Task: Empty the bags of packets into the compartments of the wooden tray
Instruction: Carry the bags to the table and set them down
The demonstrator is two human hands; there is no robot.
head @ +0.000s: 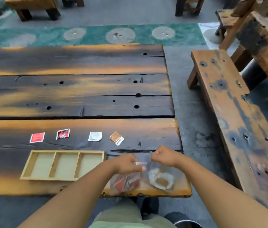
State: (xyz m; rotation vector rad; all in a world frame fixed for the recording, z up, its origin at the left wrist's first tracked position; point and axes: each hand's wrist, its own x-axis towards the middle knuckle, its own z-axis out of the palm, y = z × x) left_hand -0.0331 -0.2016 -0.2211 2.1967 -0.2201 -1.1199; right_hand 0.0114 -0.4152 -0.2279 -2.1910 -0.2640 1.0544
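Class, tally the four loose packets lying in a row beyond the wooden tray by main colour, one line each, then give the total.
Red packet: 1
Black and red packet: 1
White packet: 1
Brown and white packet: 1
Total: 4

Both hands pinch the top of a clear bag [160, 176] of pale and brown packets at the table's near right corner: left hand [127, 163], right hand [164, 155]. Another bag [125, 181] of red packets lies just left; the wooden tray [31, 163] sits empty, four loose packets [77, 136] beyond it.
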